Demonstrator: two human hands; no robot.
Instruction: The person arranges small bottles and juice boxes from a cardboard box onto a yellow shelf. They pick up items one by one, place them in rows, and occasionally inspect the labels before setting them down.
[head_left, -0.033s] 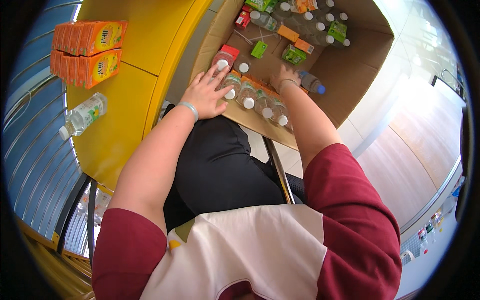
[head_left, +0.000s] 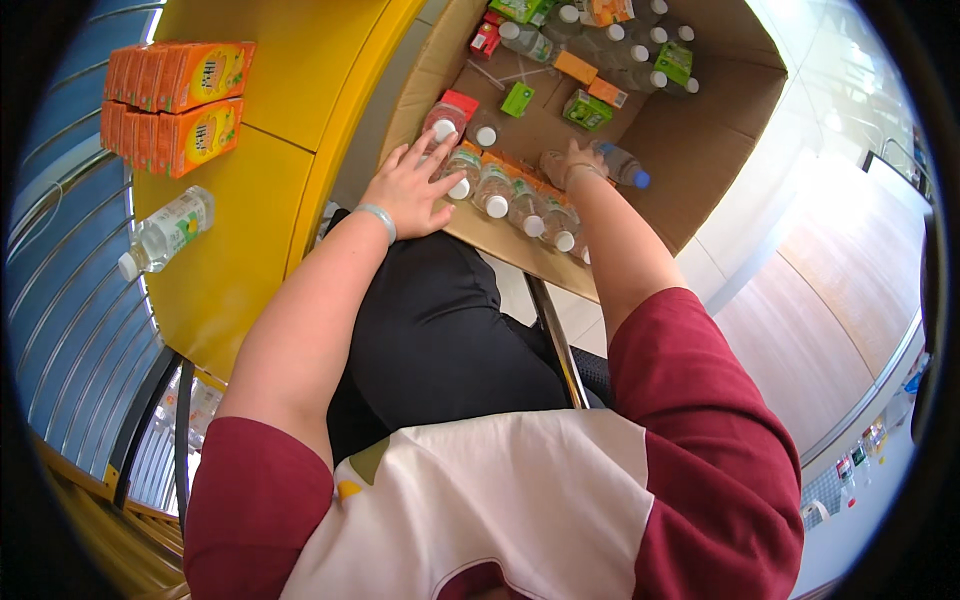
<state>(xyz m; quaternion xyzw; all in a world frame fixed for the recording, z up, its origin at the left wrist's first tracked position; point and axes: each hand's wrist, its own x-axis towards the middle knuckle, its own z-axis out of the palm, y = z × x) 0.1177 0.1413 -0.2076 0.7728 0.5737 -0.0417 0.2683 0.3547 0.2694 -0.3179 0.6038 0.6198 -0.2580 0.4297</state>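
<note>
Yellow desk point(head_left: 250, 190) beside an open cardboard box point(head_left: 705, 130).
Directly on the desk sit orange cartons point(head_left: 180, 105) packed in two rows and, apart from them, one clear bottle point(head_left: 170, 232) with its white cap toward the left. The box holds white-capped bottles point(head_left: 493, 190) along its near wall, a red carton point(head_left: 460, 99) behind the leftmost, a blue-capped bottle point(head_left: 622, 165) to the right, green cartons point(head_left: 588, 110) mid-floor, and more bottles point(head_left: 600, 45) crowded at the far end.
</note>
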